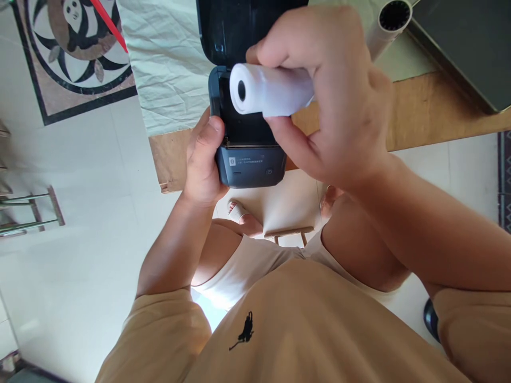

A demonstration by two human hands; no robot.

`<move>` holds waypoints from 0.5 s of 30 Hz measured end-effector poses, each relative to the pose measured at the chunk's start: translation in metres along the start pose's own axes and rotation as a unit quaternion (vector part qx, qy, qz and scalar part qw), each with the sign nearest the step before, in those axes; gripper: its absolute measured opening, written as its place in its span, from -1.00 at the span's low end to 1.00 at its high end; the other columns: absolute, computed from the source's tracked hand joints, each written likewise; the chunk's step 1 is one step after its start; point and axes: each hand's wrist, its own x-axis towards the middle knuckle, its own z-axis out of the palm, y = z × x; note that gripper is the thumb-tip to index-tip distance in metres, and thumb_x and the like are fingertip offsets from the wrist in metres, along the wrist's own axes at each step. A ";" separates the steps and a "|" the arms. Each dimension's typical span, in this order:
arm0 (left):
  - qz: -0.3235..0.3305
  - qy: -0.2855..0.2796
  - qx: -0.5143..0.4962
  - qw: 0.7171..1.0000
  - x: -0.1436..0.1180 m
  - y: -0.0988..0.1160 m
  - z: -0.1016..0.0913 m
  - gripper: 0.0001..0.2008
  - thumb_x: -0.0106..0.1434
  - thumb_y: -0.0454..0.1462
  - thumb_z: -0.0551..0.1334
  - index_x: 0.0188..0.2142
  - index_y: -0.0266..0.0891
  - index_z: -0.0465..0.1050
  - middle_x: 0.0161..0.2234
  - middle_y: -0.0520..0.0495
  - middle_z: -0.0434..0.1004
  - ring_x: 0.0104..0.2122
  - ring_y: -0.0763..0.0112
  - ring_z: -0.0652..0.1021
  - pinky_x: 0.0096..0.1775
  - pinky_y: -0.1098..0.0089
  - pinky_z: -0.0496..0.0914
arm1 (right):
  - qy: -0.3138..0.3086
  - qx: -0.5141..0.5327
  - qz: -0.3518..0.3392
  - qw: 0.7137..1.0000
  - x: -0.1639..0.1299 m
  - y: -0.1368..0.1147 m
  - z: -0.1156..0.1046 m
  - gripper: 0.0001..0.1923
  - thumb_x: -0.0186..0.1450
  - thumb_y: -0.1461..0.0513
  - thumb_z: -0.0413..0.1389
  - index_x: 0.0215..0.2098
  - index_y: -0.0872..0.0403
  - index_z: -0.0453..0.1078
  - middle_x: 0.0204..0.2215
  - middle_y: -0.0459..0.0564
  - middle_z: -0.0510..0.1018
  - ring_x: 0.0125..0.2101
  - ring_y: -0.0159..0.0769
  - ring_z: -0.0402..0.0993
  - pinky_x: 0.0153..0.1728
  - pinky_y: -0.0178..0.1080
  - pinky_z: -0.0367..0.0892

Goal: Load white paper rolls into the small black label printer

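My left hand (205,159) grips a dark portable printer (255,166) by its left side, thumb on the near edge of the case. The printer's lid (225,32) stands raised, and its black inner bay shows. Between the thumb and fingers of my right hand (339,96) is a white paper roll (275,90), held over the bay with its dark core hole facing left. Whether the roll touches the bay cannot be seen. Part of the lid and the printer's right side are hidden behind my right hand and the roll.
A wooden table (435,114) with a pale green cloth (163,69) lies beyond my hands. On its right are a white cylinder with a dark end (393,18) and a dark flat panel (471,42). A stool (34,213) stands on the tiled floor at left.
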 end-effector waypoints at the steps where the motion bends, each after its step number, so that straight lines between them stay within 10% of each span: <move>1: 0.002 0.000 0.000 1.000 0.000 -0.001 -0.001 -0.68 0.11 -0.05 0.01 -0.20 0.01 0.40 -0.16 0.00 0.49 0.09 0.12 0.33 -0.19 0.17 0.41 | 0.007 -0.028 -0.028 0.999 0.001 0.000 0.001 -0.64 0.22 0.21 -0.12 -0.02 0.12 0.20 -0.06 -0.13 0.40 -0.10 -0.40 0.37 -0.19 -0.25 0.33; 15: 0.020 -0.016 -0.009 1.000 0.000 -0.006 -0.008 -0.65 0.09 0.01 0.06 -0.20 -0.04 0.40 -0.27 -0.06 0.49 0.02 0.07 0.38 -0.14 0.13 0.38 | -0.035 0.019 0.024 0.999 0.005 -0.012 0.007 -0.90 0.22 0.25 -0.09 -0.33 0.00 0.25 -0.09 -0.32 0.42 -0.12 -0.39 0.38 -0.12 -0.17 0.21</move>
